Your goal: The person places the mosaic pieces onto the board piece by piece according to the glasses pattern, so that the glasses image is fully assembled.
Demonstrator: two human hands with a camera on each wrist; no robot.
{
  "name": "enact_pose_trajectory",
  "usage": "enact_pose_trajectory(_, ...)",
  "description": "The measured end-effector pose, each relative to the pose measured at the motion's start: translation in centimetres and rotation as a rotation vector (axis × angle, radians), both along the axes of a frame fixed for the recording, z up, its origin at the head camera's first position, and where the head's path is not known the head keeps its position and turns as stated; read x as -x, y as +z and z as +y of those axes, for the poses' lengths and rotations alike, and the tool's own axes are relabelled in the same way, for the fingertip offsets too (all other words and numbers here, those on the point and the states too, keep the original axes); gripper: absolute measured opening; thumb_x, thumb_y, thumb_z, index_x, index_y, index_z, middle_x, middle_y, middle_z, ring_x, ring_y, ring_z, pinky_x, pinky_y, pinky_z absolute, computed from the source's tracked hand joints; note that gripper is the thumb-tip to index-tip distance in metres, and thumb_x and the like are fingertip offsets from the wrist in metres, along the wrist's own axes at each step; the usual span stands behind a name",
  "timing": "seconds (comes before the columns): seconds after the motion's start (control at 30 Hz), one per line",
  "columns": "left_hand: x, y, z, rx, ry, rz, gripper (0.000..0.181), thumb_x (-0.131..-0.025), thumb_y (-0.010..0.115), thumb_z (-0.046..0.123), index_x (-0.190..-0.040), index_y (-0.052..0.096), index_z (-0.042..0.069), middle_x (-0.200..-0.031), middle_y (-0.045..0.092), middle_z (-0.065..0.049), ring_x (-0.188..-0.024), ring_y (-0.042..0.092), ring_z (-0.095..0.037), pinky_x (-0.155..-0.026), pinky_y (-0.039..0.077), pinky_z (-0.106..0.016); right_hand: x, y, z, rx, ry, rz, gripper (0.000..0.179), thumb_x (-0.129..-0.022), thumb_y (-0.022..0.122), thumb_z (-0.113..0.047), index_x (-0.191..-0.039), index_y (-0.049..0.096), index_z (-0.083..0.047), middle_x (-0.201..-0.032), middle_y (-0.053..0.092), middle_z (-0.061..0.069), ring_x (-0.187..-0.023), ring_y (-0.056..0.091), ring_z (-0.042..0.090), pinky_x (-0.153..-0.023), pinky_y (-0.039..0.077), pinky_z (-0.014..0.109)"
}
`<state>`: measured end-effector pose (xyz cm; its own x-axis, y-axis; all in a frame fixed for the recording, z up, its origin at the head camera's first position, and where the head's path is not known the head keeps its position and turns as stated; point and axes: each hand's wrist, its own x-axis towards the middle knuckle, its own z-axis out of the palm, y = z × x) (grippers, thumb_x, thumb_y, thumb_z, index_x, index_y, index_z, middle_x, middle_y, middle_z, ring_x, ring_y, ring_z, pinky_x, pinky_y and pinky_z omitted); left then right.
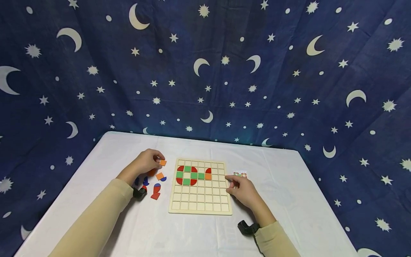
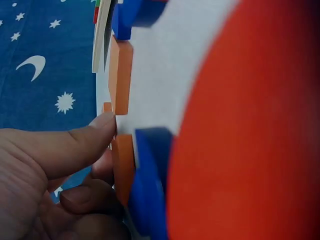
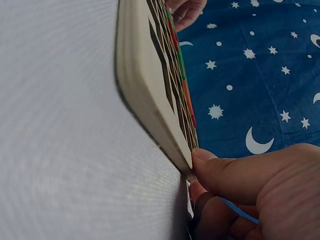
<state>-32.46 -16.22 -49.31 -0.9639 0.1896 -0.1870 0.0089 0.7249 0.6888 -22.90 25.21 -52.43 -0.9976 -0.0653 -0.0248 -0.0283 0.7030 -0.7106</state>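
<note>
My left hand (image 1: 148, 161) pinches an orange square tile (image 1: 163, 163) between thumb and fingers, at the left of the board. Around it lie another orange tile (image 2: 121, 77), blue pieces (image 2: 151, 180) and, close to the left wrist camera, a blurred red piece (image 2: 250, 135). My right hand (image 1: 242, 189) touches the right edge of the wooden grid board (image 1: 202, 207), with thumb and index finger apart along it. Red quarter-rounds (image 1: 193, 182), green squares (image 1: 201, 176) and one orange square (image 1: 208, 176) sit in its upper cells.
A small printed pattern card (image 1: 240, 174) lies right of the board, beyond my right hand. Several loose red and blue pieces (image 1: 156, 191) are by my left wrist. The white-covered table (image 1: 144, 232) meets a blue curtain (image 1: 205, 71) with moons and stars.
</note>
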Motion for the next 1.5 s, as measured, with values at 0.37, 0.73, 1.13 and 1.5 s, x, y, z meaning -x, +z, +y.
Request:
enact_pose_trajectory(0.37, -0.1, 0.5, 1.0, 0.073, 0.003, 0.003, 0.015, -0.095, 0.081, 0.015, -0.107, 0.074, 0.010, -0.093, 0.060, -0.008, -0.084, 0.059, -0.023, -0.066, 0.049, -0.029, 0.1, 0.1, -0.1, -0.002, 0.003, 0.000, 0.047, -0.089, 0.084, -0.007, -0.135, 0.074, -0.016, -0.083, 0.063, -0.002, -0.071, 0.052, 0.015, -0.059, 0.040, 0.025)
enact_pose_trajectory(0.73, -1.1, 1.2, 4.1, 0.036, -0.069, 0.073, 0.016, -0.094, 0.082, 0.016, -0.106, 0.073, 0.011, -0.088, 0.061, -0.006, -0.073, 0.057, -0.020, -0.061, 0.048, -0.029, 0.0, 0.2, 0.0, 0.000, 0.004, 0.004, 0.047, -0.089, 0.084, -0.007, -0.134, 0.075, -0.015, -0.082, 0.063, -0.002, -0.070, 0.051, 0.014, -0.059, 0.040, 0.024)
enact_pose_trajectory(1.13, -2.4, 0.7, 9.9, -0.051, -0.180, 0.117, 0.014, -0.092, 0.085, 0.015, -0.098, 0.073, 0.013, -0.080, 0.059, 0.000, -0.073, 0.055, -0.016, -0.070, 0.044, -0.032, 0.0, 0.1, -0.1, 0.010, 0.004, 0.003, 0.047, -0.089, 0.084, -0.006, -0.134, 0.074, -0.014, -0.083, 0.063, -0.001, -0.069, 0.051, 0.015, -0.057, 0.039, 0.025)
enact_pose_trajectory(1.5, -2.9, 0.8, 15.7, -0.099, -0.251, 0.109, 0.014, -0.095, 0.084, 0.017, -0.102, 0.073, 0.014, -0.080, 0.059, 0.003, -0.071, 0.053, -0.013, -0.073, 0.047, -0.032, 0.0, 0.2, -0.1, 0.001, -0.001, -0.009, 0.047, -0.090, 0.084, -0.007, -0.135, 0.074, -0.015, -0.083, 0.064, -0.002, -0.069, 0.051, 0.015, -0.058, 0.040, 0.025)
